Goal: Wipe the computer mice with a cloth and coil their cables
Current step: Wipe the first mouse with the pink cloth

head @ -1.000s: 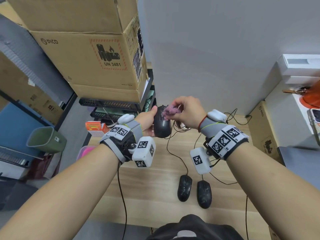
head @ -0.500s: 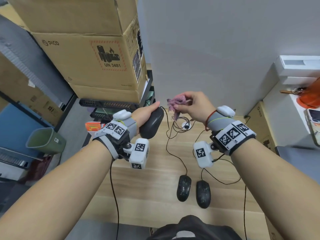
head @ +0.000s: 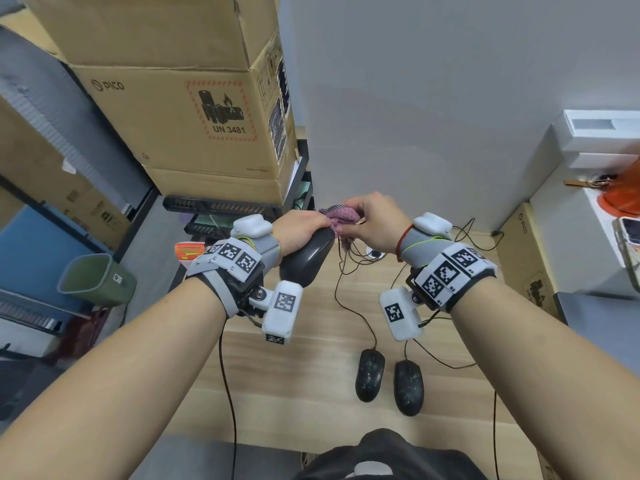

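Note:
My left hand [head: 300, 233] grips a black computer mouse [head: 306, 259] in the air above the wooden table [head: 304, 362]. My right hand [head: 375, 221] pinches a pink cloth [head: 338, 216] against the far end of that mouse. The thin black cable [head: 353, 306] of the held mouse hangs down to the table. Two more black mice lie side by side near the front edge, one on the left [head: 370, 374] and one on the right [head: 409, 387], both with pale smudges.
Stacked cardboard boxes [head: 194, 109] rise at the left on a black rack. A green bin [head: 95, 278] stands on the floor at the left. Tangled cables [head: 367, 254] lie at the table's back by the grey wall. A white cabinet [head: 588, 209] is at the right.
The cloth was on the mouse, lifted away as my left hand tilted the mouse over, and now my right hand has brought it back onto the mouse's far end.

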The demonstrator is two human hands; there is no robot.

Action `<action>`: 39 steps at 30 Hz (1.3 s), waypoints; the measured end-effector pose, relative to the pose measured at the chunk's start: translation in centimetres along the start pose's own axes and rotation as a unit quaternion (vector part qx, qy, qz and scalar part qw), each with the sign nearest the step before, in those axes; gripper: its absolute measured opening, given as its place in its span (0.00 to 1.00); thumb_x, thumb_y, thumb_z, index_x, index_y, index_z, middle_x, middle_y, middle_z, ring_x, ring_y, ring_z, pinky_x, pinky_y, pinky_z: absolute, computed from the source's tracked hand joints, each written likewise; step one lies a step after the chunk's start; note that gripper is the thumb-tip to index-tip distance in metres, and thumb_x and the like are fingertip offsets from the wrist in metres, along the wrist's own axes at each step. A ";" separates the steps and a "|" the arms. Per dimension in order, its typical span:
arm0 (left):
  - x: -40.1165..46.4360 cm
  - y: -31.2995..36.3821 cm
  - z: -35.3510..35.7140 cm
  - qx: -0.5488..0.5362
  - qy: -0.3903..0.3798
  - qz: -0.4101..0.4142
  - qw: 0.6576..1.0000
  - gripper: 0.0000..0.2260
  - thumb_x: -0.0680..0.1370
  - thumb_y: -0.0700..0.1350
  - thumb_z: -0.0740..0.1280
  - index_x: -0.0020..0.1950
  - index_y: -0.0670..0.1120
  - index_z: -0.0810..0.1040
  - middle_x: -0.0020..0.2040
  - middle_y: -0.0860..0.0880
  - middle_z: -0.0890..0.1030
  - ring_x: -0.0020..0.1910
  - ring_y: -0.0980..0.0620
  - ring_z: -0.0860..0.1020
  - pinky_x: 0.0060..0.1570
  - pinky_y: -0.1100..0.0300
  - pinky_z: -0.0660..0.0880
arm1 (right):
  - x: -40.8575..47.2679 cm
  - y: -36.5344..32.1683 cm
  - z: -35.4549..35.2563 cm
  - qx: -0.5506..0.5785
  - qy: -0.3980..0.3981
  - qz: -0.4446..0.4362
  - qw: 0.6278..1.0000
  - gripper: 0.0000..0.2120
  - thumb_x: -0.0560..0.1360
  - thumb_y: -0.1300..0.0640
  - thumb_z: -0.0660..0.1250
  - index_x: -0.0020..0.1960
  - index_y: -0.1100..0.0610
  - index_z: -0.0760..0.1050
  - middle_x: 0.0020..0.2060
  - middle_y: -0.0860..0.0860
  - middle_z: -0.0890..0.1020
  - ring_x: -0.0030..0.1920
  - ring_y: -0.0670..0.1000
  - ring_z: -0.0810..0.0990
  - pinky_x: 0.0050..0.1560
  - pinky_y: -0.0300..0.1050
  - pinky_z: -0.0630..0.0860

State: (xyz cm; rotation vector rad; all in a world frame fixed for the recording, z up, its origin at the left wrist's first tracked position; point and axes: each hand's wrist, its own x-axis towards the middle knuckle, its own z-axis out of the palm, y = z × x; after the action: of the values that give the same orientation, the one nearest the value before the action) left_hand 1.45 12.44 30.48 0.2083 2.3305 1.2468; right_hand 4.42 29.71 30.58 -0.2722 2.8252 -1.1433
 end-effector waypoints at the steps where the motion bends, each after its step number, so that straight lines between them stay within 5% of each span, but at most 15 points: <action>1: 0.0 0.0 0.0 0.000 -0.003 0.007 1.000 0.11 0.80 0.47 0.64 0.44 0.43 0.82 0.44 0.44 0.81 0.48 0.43 0.79 0.52 0.50 0.74 | 0.1 0.0 0.1 -0.007 -0.005 0.002 1.000 0.09 0.74 0.56 0.71 0.38 0.46 0.76 0.33 0.51 0.86 0.40 0.45 0.82 0.44 0.36 0.71; 5: -0.1 0.0 -0.2 -0.029 -0.007 0.011 0.999 0.12 0.79 0.46 0.65 0.37 0.47 0.80 0.39 0.47 0.79 0.43 0.47 0.76 0.47 0.54 0.71 | 0.2 0.1 0.7 -0.024 -0.014 0.006 1.000 0.05 0.74 0.59 0.70 0.40 0.55 0.77 0.31 0.53 0.84 0.36 0.48 0.83 0.42 0.37 0.73; 9: 0.1 -0.2 -0.3 -0.085 0.010 -0.013 0.996 0.15 0.77 0.48 0.66 0.30 0.52 0.81 0.31 0.51 0.79 0.39 0.45 0.76 0.45 0.51 0.72 | 0.1 0.1 0.5 -0.022 0.016 0.005 1.000 0.10 0.75 0.58 0.70 0.36 0.51 0.75 0.31 0.54 0.84 0.33 0.48 0.81 0.41 0.40 0.74; 13: 0.4 -0.5 -0.2 -0.089 0.004 -0.007 0.996 0.17 0.78 0.49 0.66 0.29 0.54 0.82 0.29 0.54 0.80 0.40 0.45 0.76 0.47 0.50 0.72 | 0.5 0.3 0.7 -0.066 0.016 0.004 0.998 0.05 0.75 0.57 0.69 0.45 0.59 0.79 0.34 0.54 0.83 0.43 0.57 0.83 0.49 0.50 0.77; 17: 0.5 -0.1 -1.1 -0.130 0.008 -0.025 0.991 0.11 0.74 0.53 0.68 0.34 0.51 0.82 0.33 0.49 0.80 0.37 0.46 0.77 0.43 0.52 0.72 | 0.6 1.4 1.1 -0.089 0.029 -0.001 0.996 0.05 0.76 0.56 0.68 0.48 0.57 0.80 0.39 0.50 0.81 0.46 0.55 0.80 0.45 0.45 0.71; 24: 1.0 -0.6 -3.8 -0.217 0.030 -0.072 0.973 0.18 0.64 0.60 0.73 0.44 0.47 0.82 0.40 0.41 0.82 0.36 0.42 0.80 0.41 0.49 0.76 | -0.8 7.4 0.7 -0.130 0.026 0.144 0.981 0.03 0.75 0.56 0.65 0.44 0.53 0.77 0.38 0.46 0.80 0.47 0.56 0.81 0.42 0.44 0.71; 27: 1.5 -1.1 -4.7 -0.275 0.048 -0.057 0.958 0.17 0.63 0.61 0.78 0.40 0.49 0.84 0.38 0.44 0.83 0.33 0.46 0.81 0.38 0.53 0.78 | -1.7 9.3 0.4 -0.116 0.022 0.211 0.970 0.05 0.75 0.58 0.62 0.42 0.54 0.76 0.39 0.51 0.83 0.44 0.59 0.83 0.45 0.50 0.78; 33: 2.7 -2.0 -2.6 -0.121 0.104 -0.030 0.987 0.10 0.72 0.59 0.71 0.36 0.55 0.85 0.33 0.54 0.83 0.33 0.58 0.80 0.36 0.65 0.73 | -0.7 7.4 0.0 0.009 0.105 0.187 0.977 0.08 0.77 0.58 0.66 0.47 0.65 0.77 0.27 0.44 0.80 0.35 0.40 0.82 0.45 0.37 0.75; 36: 3.0 -2.4 -1.0 -0.074 0.094 -0.027 0.992 0.10 0.74 0.56 0.71 0.38 0.53 0.87 0.35 0.53 0.84 0.36 0.58 0.79 0.38 0.66 0.74 | -0.1 3.8 -0.3 0.060 0.112 0.123 0.984 0.07 0.76 0.59 0.68 0.39 0.56 0.75 0.35 0.49 0.81 0.40 0.57 0.83 0.48 0.47 0.76; 39: 3.1 -2.1 0.4 -0.090 0.080 0.007 0.993 0.11 0.75 0.56 0.72 0.43 0.49 0.86 0.36 0.52 0.83 0.37 0.58 0.78 0.42 0.64 0.74 | 0.2 1.3 0.0 0.061 0.067 0.082 0.993 0.09 0.76 0.59 0.68 0.38 0.53 0.73 0.31 0.48 0.80 0.35 0.58 0.83 0.39 0.45 0.76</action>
State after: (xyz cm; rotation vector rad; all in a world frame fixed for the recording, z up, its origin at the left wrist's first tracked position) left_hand -0.81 12.63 27.48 0.0667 2.3351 1.5211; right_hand 4.02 30.60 29.65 0.0456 2.8105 -1.3352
